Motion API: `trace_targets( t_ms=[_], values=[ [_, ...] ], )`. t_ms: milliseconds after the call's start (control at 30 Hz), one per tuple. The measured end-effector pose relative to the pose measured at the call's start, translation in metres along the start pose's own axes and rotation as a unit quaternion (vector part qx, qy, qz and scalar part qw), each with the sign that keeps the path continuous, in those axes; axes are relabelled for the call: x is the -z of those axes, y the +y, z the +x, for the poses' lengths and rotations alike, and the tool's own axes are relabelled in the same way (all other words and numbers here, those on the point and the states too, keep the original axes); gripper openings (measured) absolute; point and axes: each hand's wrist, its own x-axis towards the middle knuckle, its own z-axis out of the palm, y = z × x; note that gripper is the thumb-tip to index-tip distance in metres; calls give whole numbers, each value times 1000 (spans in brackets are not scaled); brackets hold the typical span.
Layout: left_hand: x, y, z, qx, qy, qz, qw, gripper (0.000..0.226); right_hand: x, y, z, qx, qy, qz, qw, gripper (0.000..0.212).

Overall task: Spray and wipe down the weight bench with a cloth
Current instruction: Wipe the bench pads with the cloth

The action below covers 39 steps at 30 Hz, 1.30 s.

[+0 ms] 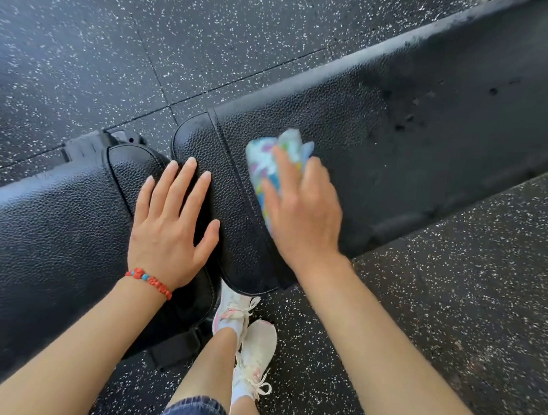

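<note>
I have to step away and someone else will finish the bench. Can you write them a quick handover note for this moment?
Left hand: empty, flat on the bench across the gap between its two pads, wearing a red bracelet.
Right hand: pressing the patterned cloth on the long pad, near the gap; it is blurred, so likely mid-wipe.
Spray bottle: not in view.
Done: the long pad shows dark wet-looking patches further along, so spraying seems done there.
Left: wipe the rest of the long pad, then the shorter pad under the left hand.

My right hand [301,209] presses the cloth [270,165] onto the desk [417,136]. My left hand [171,219] lies flat, fingers spread, over the pad gap.
</note>
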Motion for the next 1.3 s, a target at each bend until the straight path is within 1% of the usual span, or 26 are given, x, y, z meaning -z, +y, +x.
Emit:
trace_targets(
  t_ms=[67, 133, 167, 200, 233, 267, 300, 333, 367, 433, 533, 600, 633, 667, 700, 767, 800, 867, 933, 967, 1067, 1167, 1200, 1233, 1267, 1300],
  values=[
    [0, 0, 0, -1, -5, 0, 1000, 57, 1, 0, -14, 56, -15, 11, 998, 35],
    [0, 0, 0, -4, -7, -1, 1000, 56, 2, 23, -7, 75, -24, -15, 997, 36],
    [1, 0, 1, 0, -5, -3, 1000, 56, 6, 40, -1, 48, -29, -37, 998, 40],
    [3, 2, 2, 9, 0, -8, 1000, 55, 11, 60, 6, -8, -24, -41, 999, 43],
    [5, 6, 4, 16, 8, -15, 1000, 55, 16, 81, 14, -84, -2, -27, 996, 41],
    [7, 13, 9, 17, 17, -26, 999, 54, 24, 101, 20, -171, 8, 6, 985, 40],
    [8, 22, 15, 10, 24, -37, 999, 54, 30, 115, 22, -237, 14, 34, 971, 42],
    [9, 32, 23, -1, 28, -47, 999, 54, 32, 120, 23, -268, 13, 41, 963, 44],
    [9, 42, 32, -11, 27, -56, 998, 53, 31, 118, 22, -276, 10, 38, 960, 45],
    [5, 60, 53, -26, 17, -69, 997, 54, 26, 99, 12, -243, 8, 39, 969, 45],
    [-6, 81, 88, -46, -5, -69, 997, 55, 21, 73, -16, -123, 4, 26, 992, 41],
    [-14, 90, 105, -60, -25, -54, 996, 57, 24, 80, -20, -68, -9, 18, 997, 39],
    [-16, 92, 110, -65, -36, -46, 996, 57, 27, 89, -15, -59, -10, 14, 998, 39],
    [-19, 94, 113, -66, -46, -38, 996, 58, 30, 100, -8, -75, -4, 10, 997, 40],
    [-21, 94, 114, -63, -53, -31, 996, 58, 33, 110, 2, -120, 8, 14, 993, 42],
    [-21, 94, 111, -60, -59, -23, 996, 58, 38, 132, 23, -243, 16, 45, 969, 44],
    [-20, 95, 111, -61, -61, -23, 996, 59, 40, 140, 31, -289, 26, 51, 956, 44],
    [-18, 96, 112, -62, -63, -20, 996, 59, 42, 139, 37, -326, 37, 28, 944, 44],
    [-19, 96, 112, -62, -60, -16, 996, 58, 39, 124, 41, -338, 23, 26, 941, 44],
    [-19, 96, 112, -64, -59, -16, 996, 58, 35, 115, 43, -326, 16, 33, 945, 44],
    [-19, 96, 113, -62, -60, -21, 996, 58, 22, 91, 60, -188, 2, 33, 982, 43],
    [-18, 95, 114, -59, -60, -29, 996, 58, 16, 99, 71, -77, 6, 11, 997, 39],
    [-18, 95, 113, -57, -60, -28, 996, 58, 17, 107, 73, -59, 6, -1, 998, 38],
    [-17, 95, 113, -55, -61, -24, 996, 57, 20, 118, 78, -61, 11, -12, 998, 38],
    [-17, 95, 113, -54, -62, -20, 996, 57, 23, 130, 86, -87, 25, -22, 996, 39],
    [-17, 95, 113, -55, -63, -17, 996, 57, 27, 144, 98, -138, 32, -26, 990, 41]
  ],
)
